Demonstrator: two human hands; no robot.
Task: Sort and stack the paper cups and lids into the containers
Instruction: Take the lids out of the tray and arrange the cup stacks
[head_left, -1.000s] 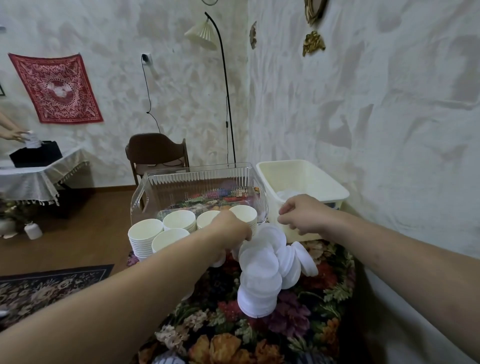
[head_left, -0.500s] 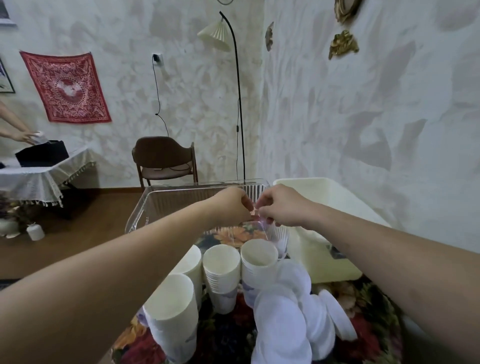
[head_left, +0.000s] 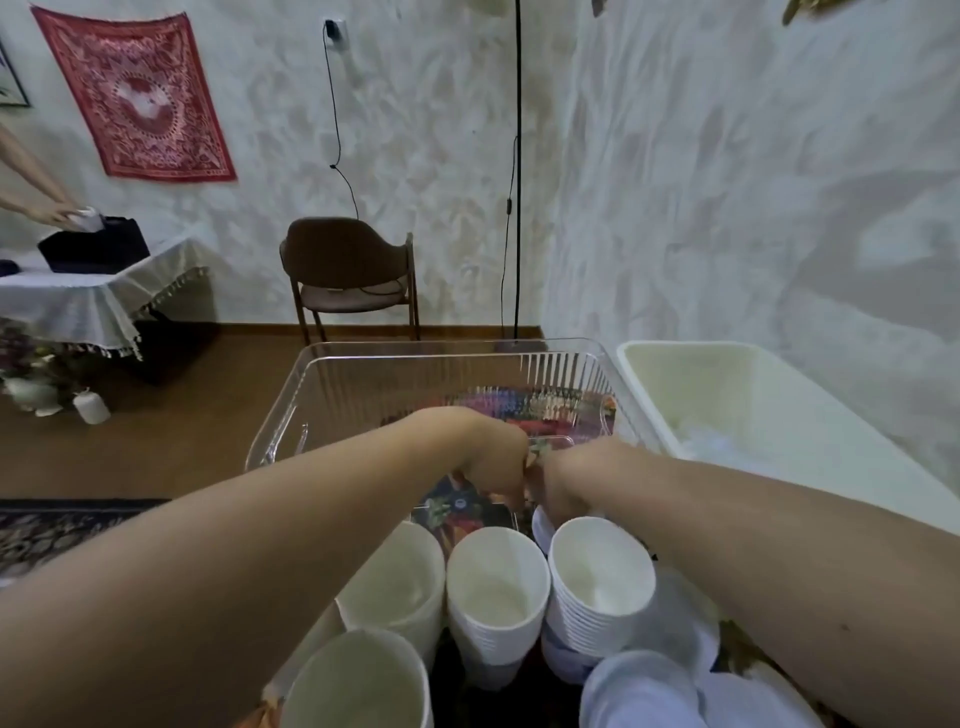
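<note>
My left hand (head_left: 496, 462) and my right hand (head_left: 569, 475) meet knuckle to knuckle at the near rim of the clear ribbed container (head_left: 363, 364). Their fingers curl down over that rim, with the tips hidden. Stacks of white paper cups stand just in front: one (head_left: 602, 571) under my right wrist, one (head_left: 498, 582) in the middle, one (head_left: 400, 571) to the left and one (head_left: 363, 680) nearest me. White lids (head_left: 644, 691) lie piled at the bottom right. The cream bin (head_left: 691, 358) to the right holds a few lids (head_left: 701, 441).
The floral tablecloth (head_left: 467, 506) shows through the clear container's floor. A wall runs close along the right. Beyond stand a brown chair (head_left: 353, 275) and a floor lamp pole (head_left: 518, 208). Another person's hands (head_left: 47, 210) work at a side table on the left.
My hands left the lid pile, came together at the clear container's near rim and now sit lower on it. The view has moved closer and tilted down over the cup stacks.
</note>
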